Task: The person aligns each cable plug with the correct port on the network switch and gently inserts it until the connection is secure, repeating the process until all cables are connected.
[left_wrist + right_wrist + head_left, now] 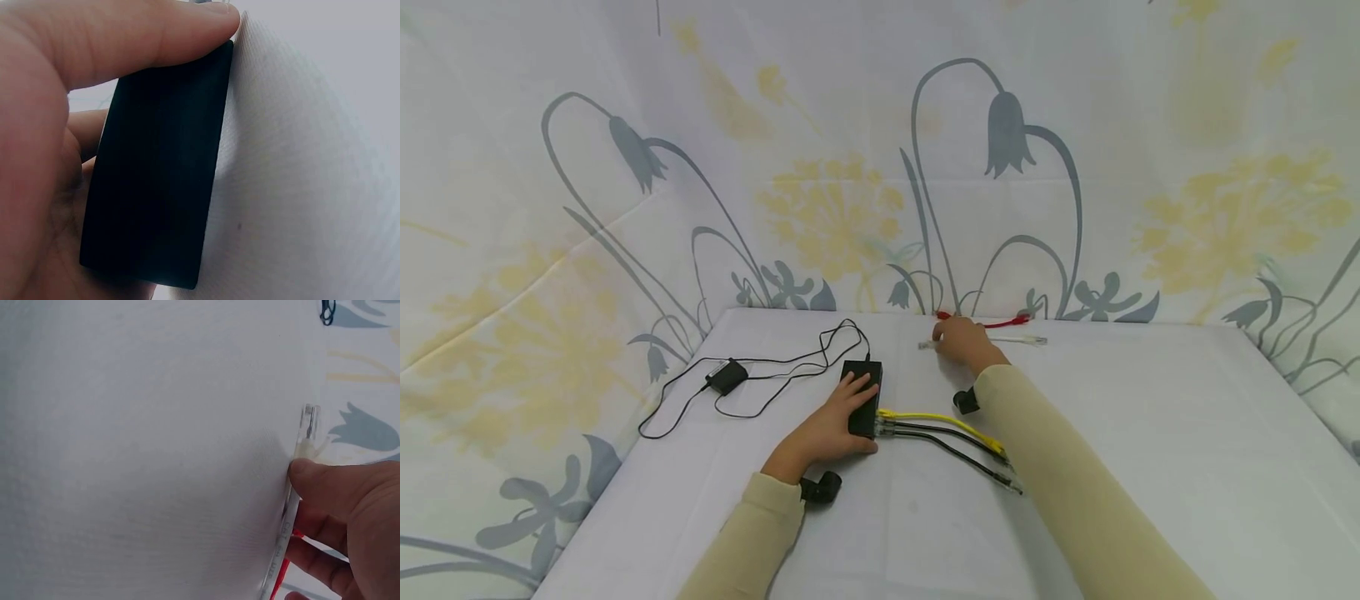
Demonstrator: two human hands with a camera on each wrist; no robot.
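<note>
My left hand holds a black network switch on the white table, fingers spread over its top. The left wrist view shows the thumb along one end of the switch. At the back of the table, my right hand pinches a white Ethernet cable close to one end. Its clear plug sticks out past the thumb in the right wrist view. A red Ethernet cable lies just behind, partly hidden by the right hand. Yellow and black Ethernet cables run from the switch's right side.
A black power adapter lies left of the switch, its thin cord looping to the switch's far end. Flowered cloth hangs behind the table. The right sleeve passes over the free ends of the plugged cables.
</note>
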